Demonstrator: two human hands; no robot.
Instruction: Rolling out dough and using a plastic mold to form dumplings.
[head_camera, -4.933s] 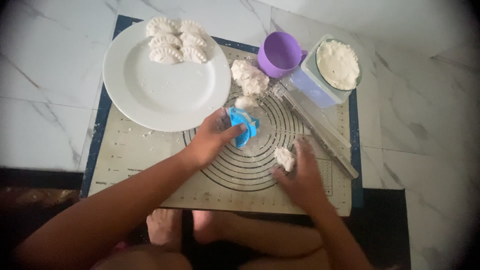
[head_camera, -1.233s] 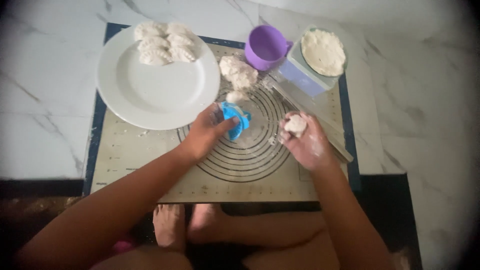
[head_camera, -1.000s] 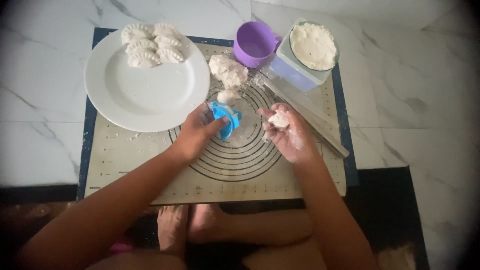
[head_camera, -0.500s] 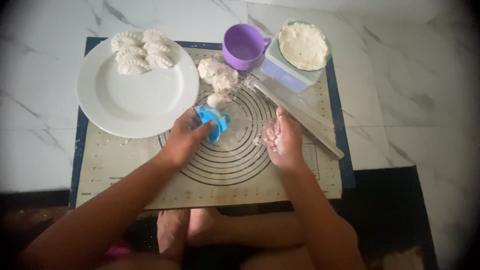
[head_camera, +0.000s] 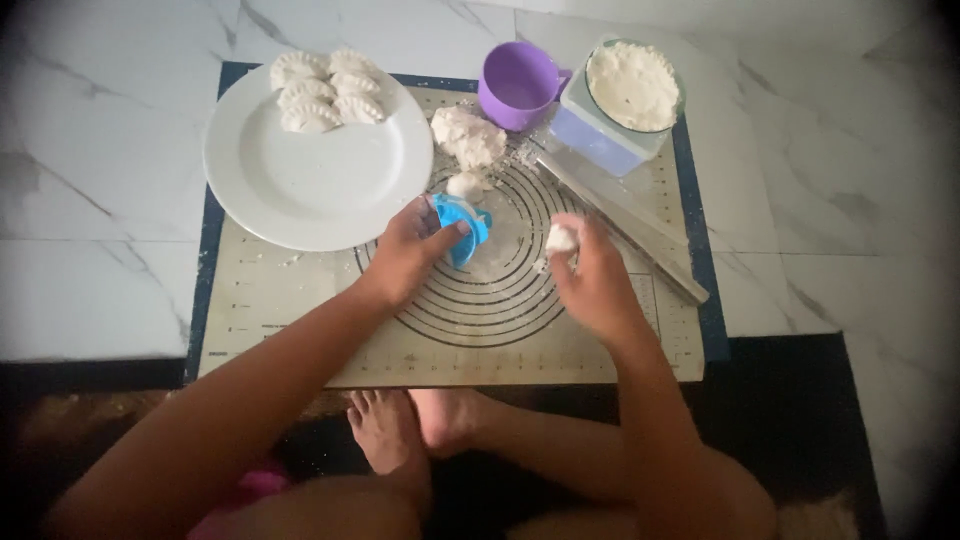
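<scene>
My left hand (head_camera: 408, 250) grips a blue hinged dumpling press (head_camera: 462, 225) over the ringed circles of the beige baking mat (head_camera: 300, 320). My right hand (head_camera: 590, 275) pinches a small white piece of dough (head_camera: 561, 238) just right of the press, above the mat. A lump of white dough (head_camera: 466, 137) lies at the mat's far side, with a smaller ball (head_camera: 465, 185) right behind the press.
A white plate (head_camera: 320, 190) at the far left carries several crimped dumplings (head_camera: 320, 92). A purple cup (head_camera: 518, 85), a clear tub with a bowl of white filling (head_camera: 632, 85) and a long rolling pin (head_camera: 620, 222) stand at the right. My bare feet (head_camera: 400, 430) rest below the mat.
My right hand lifted the dough piece off the mat, carried it right, then brought it in beside the press. My left hand kept hold of the press throughout.
</scene>
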